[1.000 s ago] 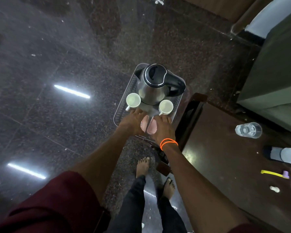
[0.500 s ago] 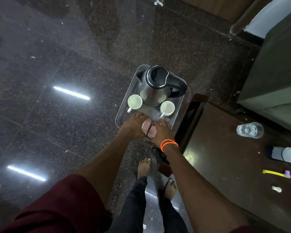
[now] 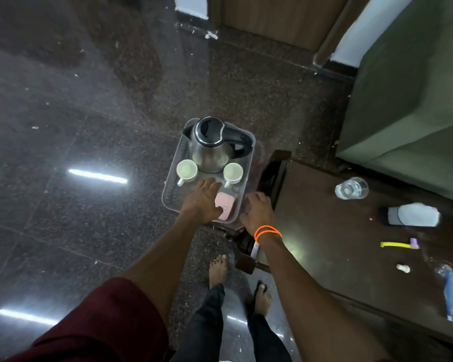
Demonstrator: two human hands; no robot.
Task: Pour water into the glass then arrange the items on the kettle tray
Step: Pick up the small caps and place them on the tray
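My right hand [image 3: 258, 211] hangs just off the near right corner of the clear kettle tray [image 3: 169, 190], fingers loosely curled and holding nothing. My left hand [image 3: 203, 201] lies over the tray's near end, fingers spread flat, touching the pink packets [image 3: 226, 207]. Beyond them two white cups [image 3: 186, 170] flank the steel kettle [image 3: 213, 145] at the tray's far end. Well to the right, the glass [image 3: 351, 188] of water stands on the dark wooden table [image 3: 324, 244].

The right hand [image 3: 258, 211] is off the pink packets [image 3: 225, 206] and now hangs just outside the tray [image 3: 169, 194]; the left hand [image 3: 203, 201] stays over them.
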